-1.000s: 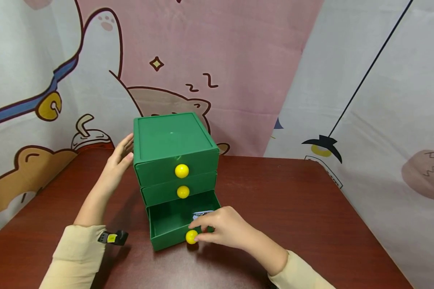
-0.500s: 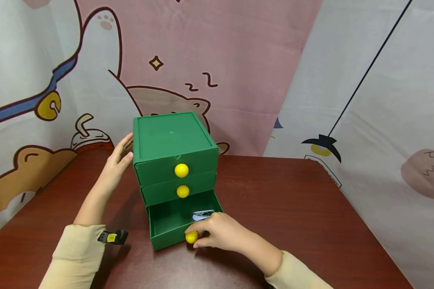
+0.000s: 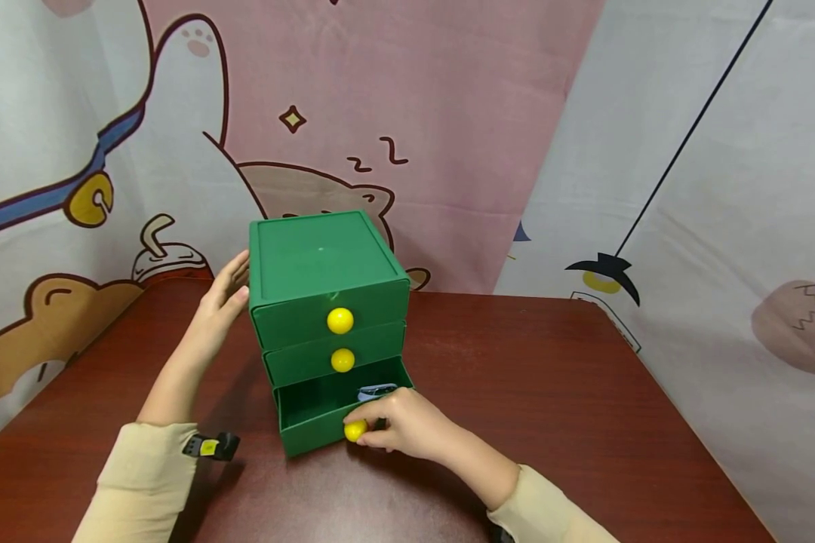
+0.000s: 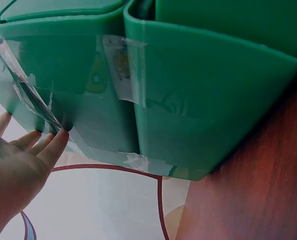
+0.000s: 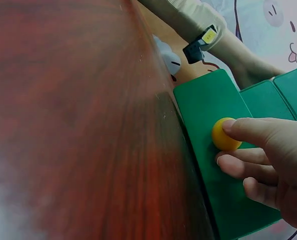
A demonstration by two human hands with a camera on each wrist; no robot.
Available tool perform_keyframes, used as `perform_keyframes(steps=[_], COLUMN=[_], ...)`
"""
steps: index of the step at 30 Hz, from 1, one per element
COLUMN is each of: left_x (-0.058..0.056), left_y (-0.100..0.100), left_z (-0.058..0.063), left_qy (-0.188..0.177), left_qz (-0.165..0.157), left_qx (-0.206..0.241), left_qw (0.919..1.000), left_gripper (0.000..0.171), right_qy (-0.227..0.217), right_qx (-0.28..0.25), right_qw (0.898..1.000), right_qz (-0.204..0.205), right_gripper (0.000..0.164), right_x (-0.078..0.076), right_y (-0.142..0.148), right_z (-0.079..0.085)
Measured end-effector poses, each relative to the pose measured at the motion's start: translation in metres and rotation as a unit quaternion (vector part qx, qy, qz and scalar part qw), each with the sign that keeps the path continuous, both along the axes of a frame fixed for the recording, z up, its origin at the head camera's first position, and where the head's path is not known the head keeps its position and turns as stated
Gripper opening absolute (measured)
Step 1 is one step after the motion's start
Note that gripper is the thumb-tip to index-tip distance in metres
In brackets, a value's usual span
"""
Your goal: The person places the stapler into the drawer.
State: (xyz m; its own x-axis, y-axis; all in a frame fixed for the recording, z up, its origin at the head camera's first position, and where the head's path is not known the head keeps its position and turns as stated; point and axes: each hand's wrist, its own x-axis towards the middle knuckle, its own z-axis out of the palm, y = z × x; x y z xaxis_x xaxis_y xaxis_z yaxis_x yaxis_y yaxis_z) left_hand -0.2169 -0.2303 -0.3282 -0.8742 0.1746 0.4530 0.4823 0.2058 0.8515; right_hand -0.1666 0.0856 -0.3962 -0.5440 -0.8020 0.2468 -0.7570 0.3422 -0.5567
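Note:
A green drawer cabinet (image 3: 329, 256) with three stacked drawers stands on the table. Its bottom drawer (image 3: 312, 433) is partly pulled out, while the upper two sit closed. My right hand (image 3: 410, 424) pinches the round yellow knob (image 3: 355, 431) of that drawer between thumb and fingers, also plain in the right wrist view. Inside the drawer lies a small pale-blue and dark object (image 3: 376, 392), partly hidden, its kind unclear. With fingers extended, my left hand (image 3: 222, 296) rests against the cabinet's left side; the left wrist view shows the fingertips (image 4: 61, 136) on the taped wall.
The reddish-brown table (image 3: 516, 392) extends on both sides of the cabinet. Behind it hangs a printed cloth backdrop (image 3: 462, 151) with cartoon animals. Clear tape (image 4: 113, 65) runs along the cabinet's side. A dark strap device (image 3: 210, 446) sits at the left wrist.
My right hand has closed around the yellow knob and moved away from me, sliding the bottom drawer a little inward. The left hand holds its place at the cabinet's side.

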Motion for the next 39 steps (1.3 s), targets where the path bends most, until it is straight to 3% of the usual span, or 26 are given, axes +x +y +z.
perform_keyframes(steps=[12,24,39], left_x=[0.0,-0.001,0.0], left_y=[0.0,-0.001,-0.001], left_z=[0.0,0.001,0.001], left_qy=[0.003,0.008,0.005], left_qz=[-0.003,-0.001,0.002], left_qx=[0.002,0.0,-0.002], left_qw=[1.0,1.0,1.0], left_gripper=[0.055,0.055,0.055], right_qy=[-0.034,-0.045,0.031], right_qx=[-0.026,-0.047,-0.011], right_qw=[0.997,0.993,0.993], right_qz=[-0.069,-0.098,-0.111], right_gripper=[0.026,0.025,0.024], right_x=[-0.022,-0.034,-0.029], right_y=[-0.013,-0.022,-0.01], right_z=[-0.008,-0.011,-0.004])
